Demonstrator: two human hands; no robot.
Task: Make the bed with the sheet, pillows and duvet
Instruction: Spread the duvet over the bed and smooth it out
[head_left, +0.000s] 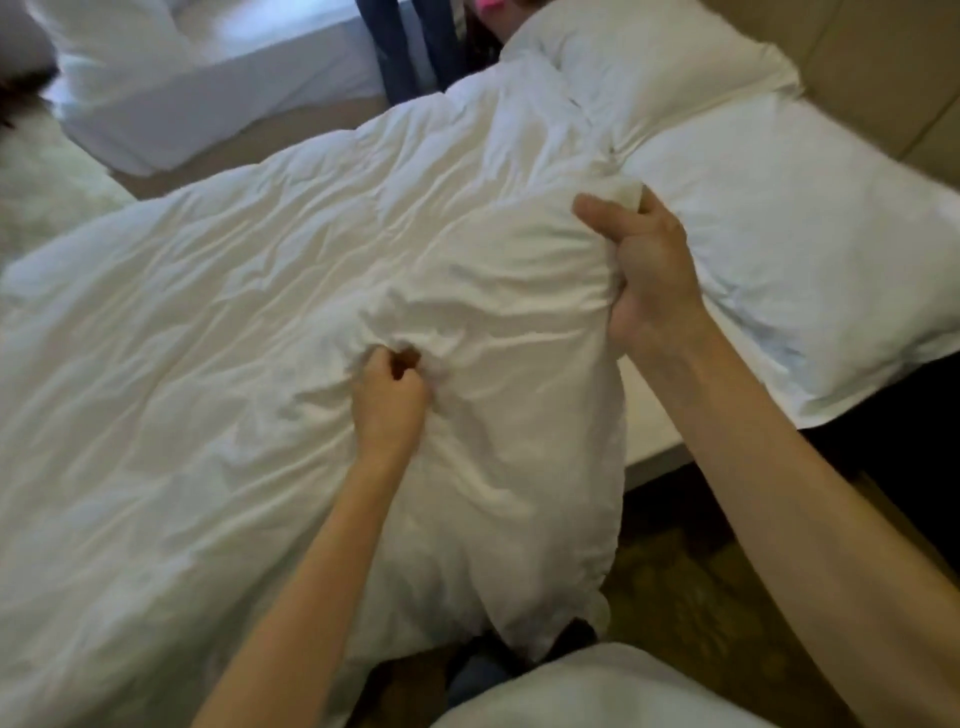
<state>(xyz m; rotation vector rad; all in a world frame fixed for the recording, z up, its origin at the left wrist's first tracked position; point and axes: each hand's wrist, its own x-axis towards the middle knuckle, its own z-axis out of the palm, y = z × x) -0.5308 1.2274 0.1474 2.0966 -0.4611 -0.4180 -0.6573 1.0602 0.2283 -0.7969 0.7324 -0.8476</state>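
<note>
Duvet (234, 322) straightening looks like the step in hand, and the head view, the only one, shows the white cover spread over most of the bed (655, 452), rumpled and creased. Its near side spills over the mattress edge toward the floor (701, 597). The left hand (389, 395) is a closed fist with a bunch of fabric gathered in it, out in the middle of the cover. The right hand (649, 270) is curled round the thick top edge, just beside the near pillow (810, 249). The far pillow (670, 62) lies beyond it, against the headboard (857, 78). The cover's long axis runs from the pillows on the right across to the left of the picture, with its top edge facing the pillows and touching them. To do this well, I judge that both hands should pull evenly and level toward the pillows, so the top edge ends up square to the headboard and not slanted. The mid-cover bunch should then be let go and smoothed flat, since a fist there leaves a ridge.
</note>
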